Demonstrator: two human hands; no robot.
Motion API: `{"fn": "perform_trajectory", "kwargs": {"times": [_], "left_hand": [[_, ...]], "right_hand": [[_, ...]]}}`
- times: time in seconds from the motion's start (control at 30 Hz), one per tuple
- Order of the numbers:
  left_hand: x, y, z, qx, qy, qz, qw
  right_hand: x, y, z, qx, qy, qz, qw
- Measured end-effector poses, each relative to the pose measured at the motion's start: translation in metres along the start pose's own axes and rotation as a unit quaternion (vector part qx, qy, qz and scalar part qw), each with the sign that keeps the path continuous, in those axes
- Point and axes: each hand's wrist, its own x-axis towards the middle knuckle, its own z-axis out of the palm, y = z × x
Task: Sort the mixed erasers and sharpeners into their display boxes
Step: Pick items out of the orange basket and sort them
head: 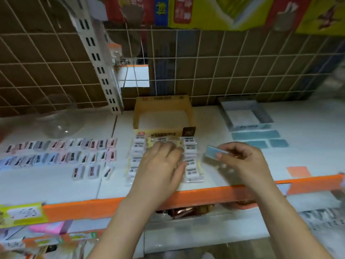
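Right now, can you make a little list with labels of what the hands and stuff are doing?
left hand: lies flat on the wrapped white erasers
right hand: pinches a blue eraser
sharpeners: in rows, left on the shelf
tan box: behind the white erasers
grey box: back right, blue erasers in front

Left hand (pixel 160 163) hides middle wrapped erasers (pixel 190 161).

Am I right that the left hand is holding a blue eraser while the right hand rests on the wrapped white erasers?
Reversed. In the head view, the right hand pinches the blue eraser, and the left hand rests on the wrapped white erasers.
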Motion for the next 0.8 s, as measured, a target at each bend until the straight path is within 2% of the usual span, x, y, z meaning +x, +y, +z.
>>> {"fn": "perform_trajectory", "kwargs": {"times": [0.17,0.3,0.53,0.6,0.8], "left_hand": [[0.038,0.065,0.035,-0.004,0.013,0.015,1.0],[0.054,0.101,0.067,-0.001,-0.02,0.007,1.0],[0.06,0.112,0.093,0.052,-0.112,-0.053,0.991],[0.059,0.113,0.095,0.056,-0.119,-0.061,0.989],[0.054,0.116,0.095,0.049,-0.109,-0.064,0.991]], "right_hand": [[0.025,0.032,-0.075,-0.055,0.012,0.003,0.998],[0.044,0.045,-0.114,-0.115,0.01,-0.018,0.993],[0.065,0.06,-0.105,-0.192,-0.078,-0.058,0.977],[0.07,0.065,-0.103,-0.224,-0.079,-0.064,0.969],[0.068,0.071,-0.109,-0.369,-0.08,-0.151,0.913]]}}
